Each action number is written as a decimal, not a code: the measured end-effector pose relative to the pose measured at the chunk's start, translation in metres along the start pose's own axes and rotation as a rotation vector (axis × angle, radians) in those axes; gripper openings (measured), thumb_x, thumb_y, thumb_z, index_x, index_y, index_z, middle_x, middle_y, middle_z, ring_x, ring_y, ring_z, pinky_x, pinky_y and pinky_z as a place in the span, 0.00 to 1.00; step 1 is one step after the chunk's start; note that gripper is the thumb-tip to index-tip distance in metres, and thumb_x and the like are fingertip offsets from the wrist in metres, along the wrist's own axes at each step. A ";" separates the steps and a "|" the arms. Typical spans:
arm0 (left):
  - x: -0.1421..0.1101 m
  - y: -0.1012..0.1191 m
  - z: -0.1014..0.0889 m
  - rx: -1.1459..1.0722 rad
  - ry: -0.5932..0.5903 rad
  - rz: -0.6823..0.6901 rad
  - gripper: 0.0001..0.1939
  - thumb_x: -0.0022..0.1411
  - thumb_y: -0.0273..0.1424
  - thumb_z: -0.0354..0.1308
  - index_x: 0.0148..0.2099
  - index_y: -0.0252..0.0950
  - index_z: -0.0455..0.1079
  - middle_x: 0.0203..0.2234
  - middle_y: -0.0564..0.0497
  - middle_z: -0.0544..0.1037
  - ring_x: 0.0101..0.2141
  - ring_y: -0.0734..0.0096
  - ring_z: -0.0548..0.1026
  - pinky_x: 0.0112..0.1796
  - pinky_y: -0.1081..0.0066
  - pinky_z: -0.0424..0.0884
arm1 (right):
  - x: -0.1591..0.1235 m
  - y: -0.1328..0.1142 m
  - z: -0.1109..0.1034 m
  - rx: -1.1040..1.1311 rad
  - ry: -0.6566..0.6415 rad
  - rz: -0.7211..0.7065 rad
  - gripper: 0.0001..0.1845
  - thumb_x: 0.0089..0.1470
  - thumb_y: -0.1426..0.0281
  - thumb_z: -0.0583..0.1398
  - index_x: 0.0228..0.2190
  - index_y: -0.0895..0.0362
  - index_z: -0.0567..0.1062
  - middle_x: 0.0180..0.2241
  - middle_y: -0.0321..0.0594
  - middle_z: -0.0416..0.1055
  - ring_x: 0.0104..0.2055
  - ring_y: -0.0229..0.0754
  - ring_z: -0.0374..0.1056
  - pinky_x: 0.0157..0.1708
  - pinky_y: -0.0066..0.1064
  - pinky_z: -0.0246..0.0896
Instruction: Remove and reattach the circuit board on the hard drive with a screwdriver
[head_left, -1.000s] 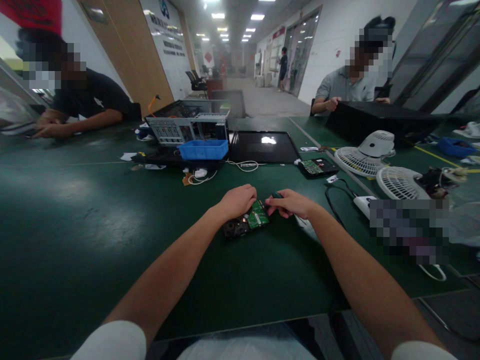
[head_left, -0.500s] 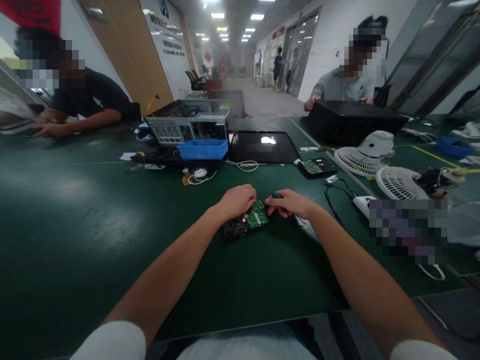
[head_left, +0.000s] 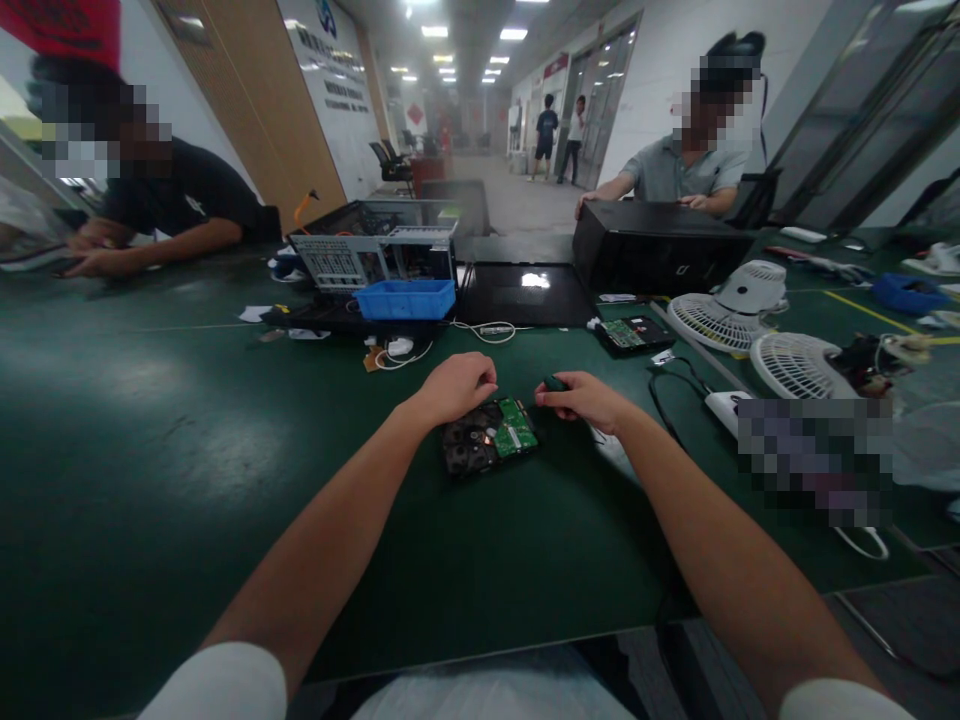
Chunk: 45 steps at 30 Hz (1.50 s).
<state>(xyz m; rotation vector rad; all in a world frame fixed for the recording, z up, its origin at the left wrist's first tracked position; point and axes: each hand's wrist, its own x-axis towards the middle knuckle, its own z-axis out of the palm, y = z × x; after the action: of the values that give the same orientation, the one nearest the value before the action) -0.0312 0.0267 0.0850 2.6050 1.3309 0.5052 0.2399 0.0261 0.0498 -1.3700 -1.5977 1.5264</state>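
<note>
2 hard drives w/ green boards on the green table [head_left: 187, 450]: the near drive [head_left: 474, 448] lies flat, board up, betw. the person's hands; the far drive [head_left: 637, 336] sits beyond, off to the right. 1 hand tool, dark green handle [head_left: 554, 383], in the right hand [head_left: 589, 402]: fingers clamped round it, knuckles bent, just beside the near drive's right end. Left hand [head_left: 457, 386] is over the drive's back edge, fingers curled in; can't tell if the tips are closed, pinching sth. small or touching the drive.

Also 2 white fan parts: one [head_left: 712, 318] farther back, one [head_left: 796, 366] nearer. 2 PC cases: an opened one [head_left: 341, 262] w/ a blue tray [head_left: 409, 300] in front, & a black one [head_left: 649, 245], a co-worker's hand [head_left: 592, 200] on it.
</note>
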 end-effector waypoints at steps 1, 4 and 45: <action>-0.001 0.001 -0.001 0.014 -0.046 0.008 0.04 0.67 0.31 0.61 0.40 0.37 0.76 0.40 0.47 0.80 0.42 0.60 0.77 0.44 0.65 0.70 | 0.001 0.001 -0.001 0.025 0.033 -0.002 0.16 0.47 0.67 0.72 0.38 0.58 0.78 0.31 0.35 0.75 0.26 0.31 0.65 0.22 0.23 0.55; -0.004 0.005 -0.003 0.050 -0.198 -0.006 0.09 0.68 0.36 0.60 0.41 0.38 0.78 0.40 0.46 0.82 0.42 0.57 0.79 0.43 0.65 0.69 | 0.003 0.004 -0.005 0.130 0.104 -0.018 0.23 0.41 0.74 0.75 0.40 0.58 0.77 0.35 0.36 0.75 0.32 0.34 0.69 0.27 0.24 0.62; -0.003 0.008 0.015 0.159 -0.261 0.142 0.51 0.54 0.33 0.73 0.75 0.48 0.52 0.74 0.45 0.52 0.72 0.43 0.47 0.67 0.40 0.38 | 0.016 0.005 -0.013 0.610 0.401 -0.082 0.09 0.45 0.77 0.69 0.31 0.58 0.77 0.28 0.38 0.73 0.30 0.36 0.71 0.25 0.24 0.65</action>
<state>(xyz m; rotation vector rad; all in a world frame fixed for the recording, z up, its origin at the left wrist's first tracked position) -0.0214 0.0195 0.0731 2.7884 1.1507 0.0732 0.2476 0.0445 0.0435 -1.1437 -0.8370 1.4128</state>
